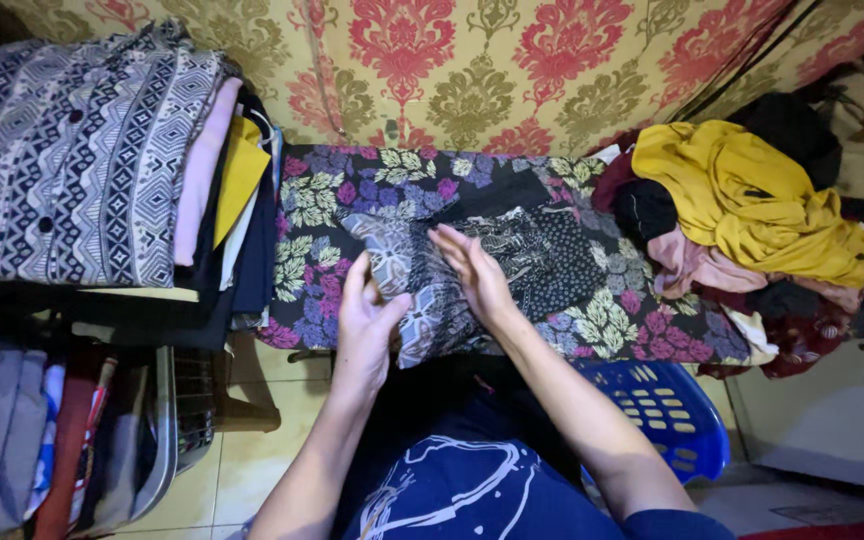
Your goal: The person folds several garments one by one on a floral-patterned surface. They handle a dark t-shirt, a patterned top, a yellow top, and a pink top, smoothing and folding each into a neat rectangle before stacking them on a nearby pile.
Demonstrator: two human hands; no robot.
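Both hands are lying flat and open on the dark patterned cloth (472,270), gripping nothing: the left hand (367,320) is pressing its near edge and the right hand (474,275) is smoothing its middle. The cloth is lying on a flowery cover (612,320), maybe half folded. To do this well, keep palms flat and push wrinkles out toward the edges.
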